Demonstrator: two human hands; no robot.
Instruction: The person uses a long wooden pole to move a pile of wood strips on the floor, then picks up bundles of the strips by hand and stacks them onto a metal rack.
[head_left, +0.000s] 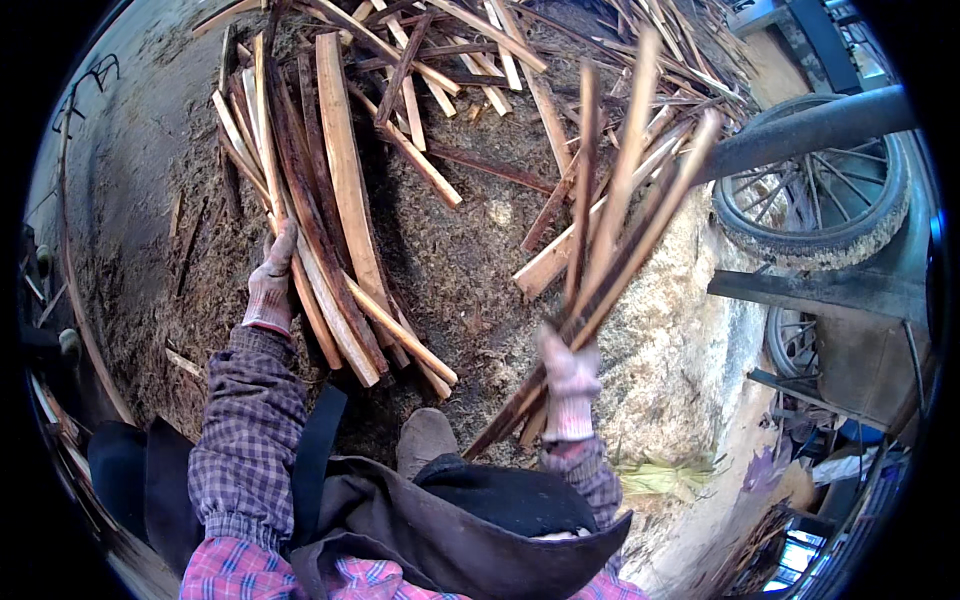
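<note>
My left hand point(272, 278), in a worn pale glove, is closed on the left edge of a bundle of long wood strips point(345, 180). Some are pale, others dark with bark, and their lower ends fan out near my feet. To the right, my right hand point(568, 378), gloved too and smeared by motion, grips several tilted wood strips point(620, 170). Their far ends spread up and to the right, and the dark lower ends come down toward my lap. My fingers are partly hidden on both hands.
More loose wood strips point(490, 60) lie in a heap at the far side. Sawdust and bark litter point(450, 260) cover the ground. A spoked wheel point(815, 190) and a dark metal bar point(810, 130) stand at the right. A brown shoe point(424, 440) shows below.
</note>
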